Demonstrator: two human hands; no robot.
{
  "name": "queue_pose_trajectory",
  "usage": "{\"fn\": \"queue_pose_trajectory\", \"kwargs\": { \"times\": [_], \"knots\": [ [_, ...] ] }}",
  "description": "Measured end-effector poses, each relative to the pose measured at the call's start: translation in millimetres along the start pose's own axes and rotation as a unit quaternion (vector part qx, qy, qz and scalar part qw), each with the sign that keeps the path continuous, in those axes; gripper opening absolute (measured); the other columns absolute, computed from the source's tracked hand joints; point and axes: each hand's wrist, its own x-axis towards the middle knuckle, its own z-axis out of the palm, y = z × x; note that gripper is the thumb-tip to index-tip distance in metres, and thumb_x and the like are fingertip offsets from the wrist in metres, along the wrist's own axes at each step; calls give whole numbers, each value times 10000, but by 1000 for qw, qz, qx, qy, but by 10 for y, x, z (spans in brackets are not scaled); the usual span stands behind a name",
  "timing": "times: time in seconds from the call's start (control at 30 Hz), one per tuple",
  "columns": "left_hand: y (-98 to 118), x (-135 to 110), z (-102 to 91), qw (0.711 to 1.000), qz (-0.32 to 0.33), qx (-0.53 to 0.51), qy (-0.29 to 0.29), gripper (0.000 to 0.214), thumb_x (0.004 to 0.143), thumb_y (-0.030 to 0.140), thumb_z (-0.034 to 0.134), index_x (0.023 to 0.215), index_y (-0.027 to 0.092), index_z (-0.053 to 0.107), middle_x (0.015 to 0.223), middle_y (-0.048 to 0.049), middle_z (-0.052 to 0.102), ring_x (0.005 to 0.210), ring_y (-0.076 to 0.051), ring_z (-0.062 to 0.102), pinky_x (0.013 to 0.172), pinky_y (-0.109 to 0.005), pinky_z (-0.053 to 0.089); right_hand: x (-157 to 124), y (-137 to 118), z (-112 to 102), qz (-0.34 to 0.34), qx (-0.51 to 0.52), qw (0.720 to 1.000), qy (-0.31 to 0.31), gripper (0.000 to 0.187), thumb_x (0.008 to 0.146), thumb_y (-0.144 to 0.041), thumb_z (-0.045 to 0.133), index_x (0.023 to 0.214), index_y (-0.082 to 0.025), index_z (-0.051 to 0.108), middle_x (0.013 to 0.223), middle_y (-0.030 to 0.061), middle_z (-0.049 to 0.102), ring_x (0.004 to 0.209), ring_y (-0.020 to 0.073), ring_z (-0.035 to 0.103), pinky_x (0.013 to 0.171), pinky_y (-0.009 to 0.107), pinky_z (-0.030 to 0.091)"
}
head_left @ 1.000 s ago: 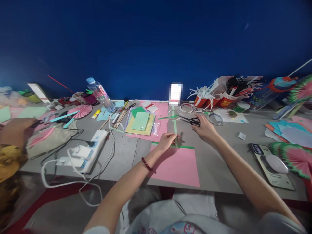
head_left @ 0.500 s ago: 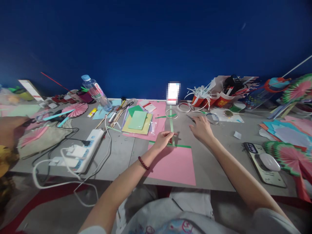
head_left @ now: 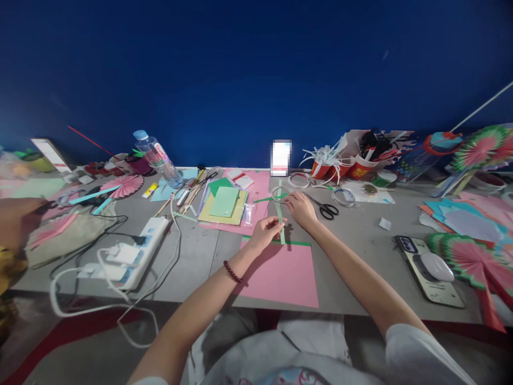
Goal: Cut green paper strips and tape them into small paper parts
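Observation:
My left hand (head_left: pixel 269 232), a beaded bracelet on its wrist, pinches a narrow light green paper strip (head_left: pixel 280 209) just above a pink sheet (head_left: pixel 280 275). The strip runs away from me toward a propped-up phone. Bent but not clenched, the fingers of my right hand (head_left: pixel 301 210) reach left beside the strip and a pale ring (head_left: pixel 276 194); whether they touch either is hard to see. Black-handled scissors (head_left: pixel 328 211) lie on the table just right of that hand. A dark green strip (head_left: pixel 262 198) crosses behind the light green one.
Stacked coloured paper (head_left: pixel 225 203) and a plastic bottle (head_left: pixel 158 158) stand left. A white power strip (head_left: pixel 146 251) with looping cables lies nearer. Red paper cups (head_left: pixel 360 167) are at the back right; a phone (head_left: pixel 425 286) with an earbud case and paper fans lie at the right.
My right hand has moved left from over the scissors to the strip, leaving the scissors in view on the table. My left hand keeps its pinch in nearly the same place.

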Motion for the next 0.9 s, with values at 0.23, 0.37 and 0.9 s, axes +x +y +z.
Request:
{"fn": "queue_pose_trajectory", "kwargs": {
  "times": [0.23, 0.37, 0.9],
  "knots": [
    [83, -43, 24, 999, -5, 31, 25, 368, 728, 524, 663, 755, 160, 715, 581, 18, 516, 546, -89, 467, 558, -233, 404, -37, -107, -40, 65, 91, 993, 36, 241, 938, -286, 382, 1007, -176, 584, 898, 105, 668, 826, 245, 590, 772, 346, 445],
    [58, -53, 13, 999, 13, 22, 19, 353, 764, 496, 632, 628, 170, 630, 550, 30, 464, 520, -86, 437, 559, -237, 397, -59, -164, -61, 117, 167, 977, 59, 221, 901, -343, 429, 987, -194, 566, 871, 85, 670, 764, 223, 603, 722, 331, 456],
    [135, -156, -20, 905, 332, 245, 99, 210, 875, 300, 517, 706, 203, 596, 1183, -124, 577, 1096, -243, 560, 932, -400, 461, -330, -684, -306, 248, 540, 803, 43, 384, 736, -458, 701, 1015, -198, 654, 747, 15, 717, 739, 181, 649, 776, 345, 504]
  ]
}}
